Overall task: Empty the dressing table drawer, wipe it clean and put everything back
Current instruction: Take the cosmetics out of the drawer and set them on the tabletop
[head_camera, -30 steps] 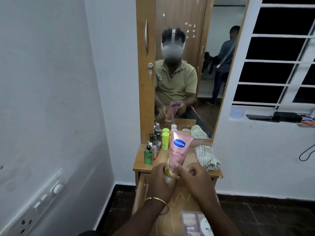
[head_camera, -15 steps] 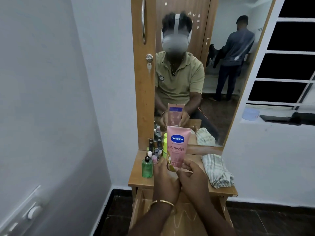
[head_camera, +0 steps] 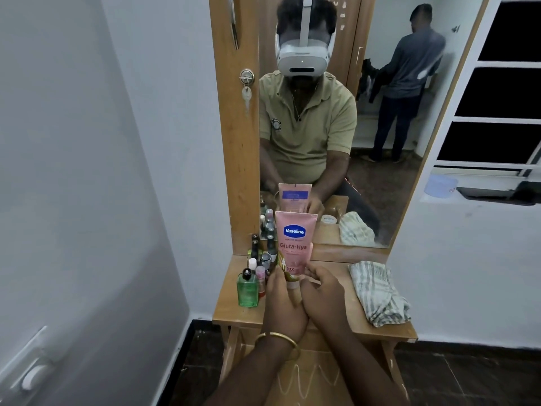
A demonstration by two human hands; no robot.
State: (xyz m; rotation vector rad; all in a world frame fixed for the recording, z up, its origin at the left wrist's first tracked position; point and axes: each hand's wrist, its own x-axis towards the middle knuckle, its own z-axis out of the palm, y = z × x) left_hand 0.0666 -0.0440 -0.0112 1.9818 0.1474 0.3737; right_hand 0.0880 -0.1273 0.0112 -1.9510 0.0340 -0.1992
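Note:
A pink lotion tube [head_camera: 295, 241] stands upright, cap down, over the wooden dressing table top [head_camera: 234, 306]. My left hand [head_camera: 285, 303], with a gold bangle at the wrist, and my right hand [head_camera: 325, 294] both grip its lower end. Left of the tube stands a cluster of several small bottles [head_camera: 261, 256] with a green bottle [head_camera: 247, 290] in front. A striped cloth [head_camera: 377, 291] lies crumpled on the right side of the top. The pulled-out drawer [head_camera: 307, 379] shows below my wrists; its contents are hidden by my arms.
A mirror [head_camera: 380, 112] rises behind the table and reflects me and another person standing at the back. A white wall [head_camera: 87, 171] with a switch plate is close on the left. A barred window [head_camera: 503, 92] and its sill with a small tub are on the right.
Both hands have carried the pink tube up from over the drawer and forward to the table top, beside the bottles. The view has tilted up and closer to the table.

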